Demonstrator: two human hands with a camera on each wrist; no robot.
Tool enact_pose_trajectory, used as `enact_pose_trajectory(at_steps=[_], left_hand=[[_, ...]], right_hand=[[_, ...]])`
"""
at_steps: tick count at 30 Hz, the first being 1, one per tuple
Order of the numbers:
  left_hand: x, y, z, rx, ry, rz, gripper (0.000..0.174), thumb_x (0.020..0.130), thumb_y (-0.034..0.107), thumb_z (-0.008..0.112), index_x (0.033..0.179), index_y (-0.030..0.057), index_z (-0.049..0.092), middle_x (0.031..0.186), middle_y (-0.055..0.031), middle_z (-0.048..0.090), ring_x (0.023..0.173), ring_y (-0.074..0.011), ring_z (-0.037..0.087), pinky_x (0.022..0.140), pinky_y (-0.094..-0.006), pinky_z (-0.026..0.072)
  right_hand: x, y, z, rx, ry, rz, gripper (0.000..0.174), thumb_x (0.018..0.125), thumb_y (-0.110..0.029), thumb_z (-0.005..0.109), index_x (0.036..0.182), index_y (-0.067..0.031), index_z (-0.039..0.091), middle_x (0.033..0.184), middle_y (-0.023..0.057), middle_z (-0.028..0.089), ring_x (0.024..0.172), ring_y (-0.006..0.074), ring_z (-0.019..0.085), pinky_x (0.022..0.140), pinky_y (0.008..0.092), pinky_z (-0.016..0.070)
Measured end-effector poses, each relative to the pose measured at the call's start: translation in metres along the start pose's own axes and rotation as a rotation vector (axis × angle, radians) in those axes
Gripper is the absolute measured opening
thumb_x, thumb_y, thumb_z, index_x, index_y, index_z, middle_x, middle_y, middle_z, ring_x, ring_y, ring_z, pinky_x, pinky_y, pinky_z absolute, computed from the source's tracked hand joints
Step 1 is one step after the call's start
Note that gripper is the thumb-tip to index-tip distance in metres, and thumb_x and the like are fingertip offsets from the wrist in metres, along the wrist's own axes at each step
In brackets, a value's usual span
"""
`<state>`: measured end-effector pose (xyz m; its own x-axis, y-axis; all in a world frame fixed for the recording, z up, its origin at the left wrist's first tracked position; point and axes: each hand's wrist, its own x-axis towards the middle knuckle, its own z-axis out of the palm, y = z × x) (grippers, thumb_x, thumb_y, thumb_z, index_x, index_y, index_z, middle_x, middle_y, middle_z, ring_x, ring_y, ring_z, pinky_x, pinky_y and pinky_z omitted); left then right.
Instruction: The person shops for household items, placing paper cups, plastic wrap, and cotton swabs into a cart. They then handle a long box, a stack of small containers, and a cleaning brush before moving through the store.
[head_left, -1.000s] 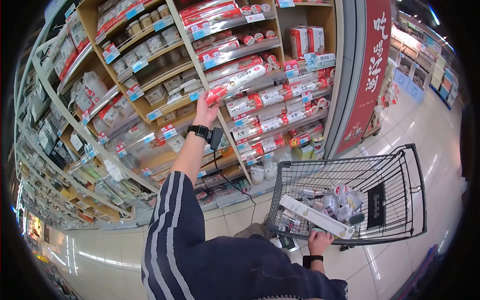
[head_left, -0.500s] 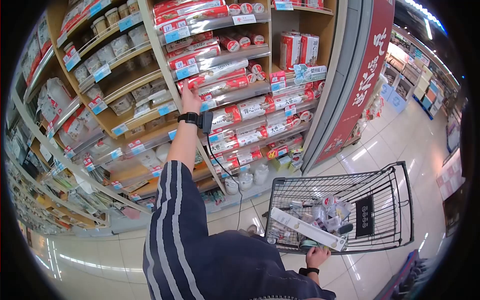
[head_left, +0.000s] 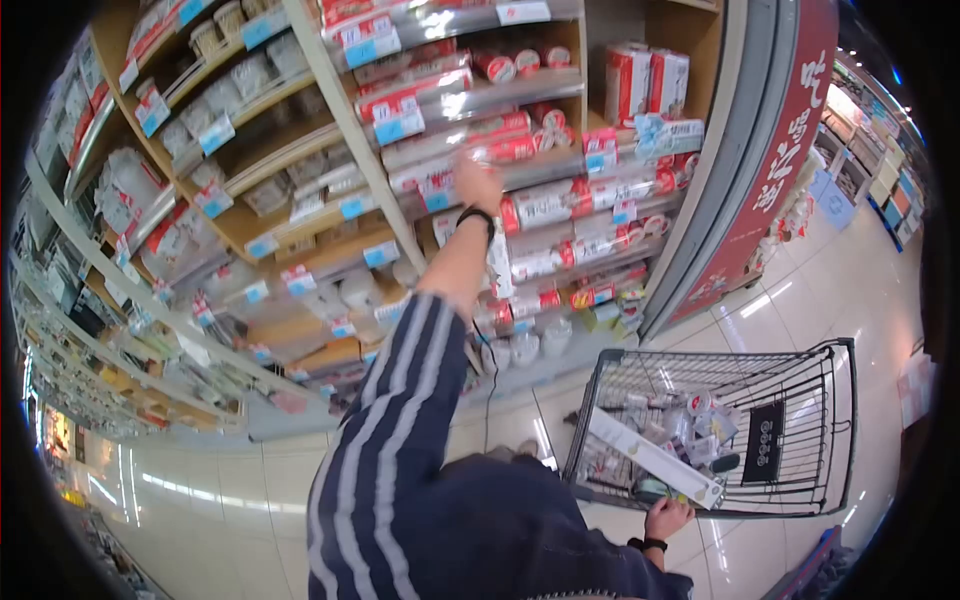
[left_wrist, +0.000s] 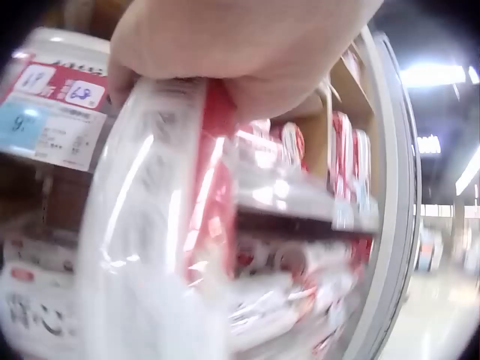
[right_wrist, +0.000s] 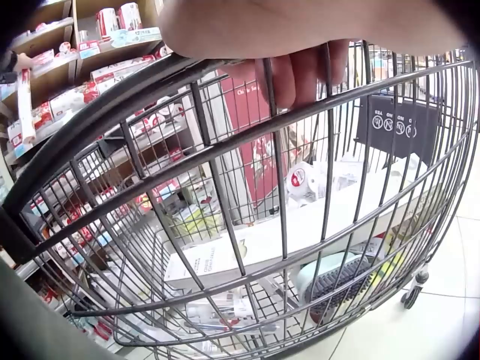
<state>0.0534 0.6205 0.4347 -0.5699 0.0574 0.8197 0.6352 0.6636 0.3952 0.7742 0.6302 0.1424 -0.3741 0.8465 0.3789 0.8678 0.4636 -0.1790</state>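
Observation:
My left hand (head_left: 478,185) is raised in front of the shelf. It grips one end of a plastic-wrapped red-and-white roll (left_wrist: 142,225), which hangs lengthwise from the fingers and is blurred. In the head view the wrist covers part of this roll (head_left: 499,262). Low on the right, my right hand (head_left: 669,517) holds the near rim of a black wire shopping cart (right_wrist: 214,150). Its fingers (right_wrist: 304,79) are curled over the bar in the right wrist view. Inside the cart lie a long white box (head_left: 655,458), a hairbrush (right_wrist: 341,285) and several small packaged goods.
Wooden shelves with price tags carry rows of red-and-white rolls (head_left: 545,203). Two upright red-and-white packs (head_left: 648,82) stand on an upper shelf. A grey-edged red panel (head_left: 770,175) rises behind the cart. Pale tiled floor (head_left: 220,490) stretches along the shelves.
Earlier the roll lay lengthwise along the shelf front, with my left hand at its end. Now it hangs downward from that hand. My right hand has stayed on the cart rim.

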Motion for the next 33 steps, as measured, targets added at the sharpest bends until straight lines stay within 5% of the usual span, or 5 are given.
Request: enact_pose_trajectory(at_steps=[4,11,17,28,33], left_hand=[[-0.002,0.015,-0.013,-0.188,-0.142,0.027,0.011,0.076,0.010,0.062,0.086,0.0053,0.063,0.090,-0.0174,0.065,0.086,-0.0372,0.063,0.074,-0.0454,0.0518],[-0.030,-0.016,-0.076,-0.873,-0.051,-0.663,0.019,0.073,0.007,0.076,0.084,0.0016,0.062,0.079,-0.0072,0.064,0.069,-0.0154,0.060,0.062,-0.0302,0.0496],[-0.138,0.025,-0.090,-1.294,-0.225,-1.092,0.020,0.073,0.001,0.074,0.085,0.0046,0.059,0.077,-0.0031,0.058,0.068,-0.0134,0.056,0.062,-0.0285,0.0476],[-0.135,0.058,-0.147,-1.450,-0.111,-1.387,0.046,0.085,0.017,0.073,0.115,0.0065,0.040,0.102,-0.0119,0.057,0.087,-0.0224,0.062,0.075,-0.0399,0.0547],[-0.160,0.078,-0.150,-1.835,-0.795,-1.063,0.029,0.097,0.016,0.056,0.122,0.0044,0.049,0.120,-0.0098,0.058,0.102,-0.0241,0.063,0.090,-0.0444,0.0527]], right_hand=[[0.010,0.019,-0.005,-0.053,0.064,-0.053,0.023,0.079,-0.020,0.058,0.063,-0.0043,0.064,0.072,0.0132,0.062,0.081,0.0323,0.055,0.091,0.0475,0.0375],[0.028,0.003,-0.026,0.079,-0.285,0.218,0.031,0.084,-0.031,0.063,0.075,-0.0020,0.064,0.080,0.0106,0.066,0.081,0.0309,0.060,0.091,0.0473,0.0361],[0.128,-0.172,-0.067,1.523,-0.864,0.166,0.069,0.097,-0.052,0.042,0.148,-0.0117,0.018,0.143,0.0190,0.039,0.098,0.0307,0.064,0.076,0.0406,0.0560],[0.245,-0.263,-0.105,1.867,-0.673,0.351,0.035,0.098,-0.033,0.048,0.120,-0.0054,0.046,0.100,0.0140,0.063,0.072,0.0238,0.066,0.052,0.0327,0.0570],[0.274,-0.296,-0.092,1.958,-0.734,0.460,0.028,0.094,-0.031,0.053,0.103,-0.0044,0.055,0.092,0.0112,0.064,0.070,0.0196,0.064,0.051,0.0303,0.0529]])
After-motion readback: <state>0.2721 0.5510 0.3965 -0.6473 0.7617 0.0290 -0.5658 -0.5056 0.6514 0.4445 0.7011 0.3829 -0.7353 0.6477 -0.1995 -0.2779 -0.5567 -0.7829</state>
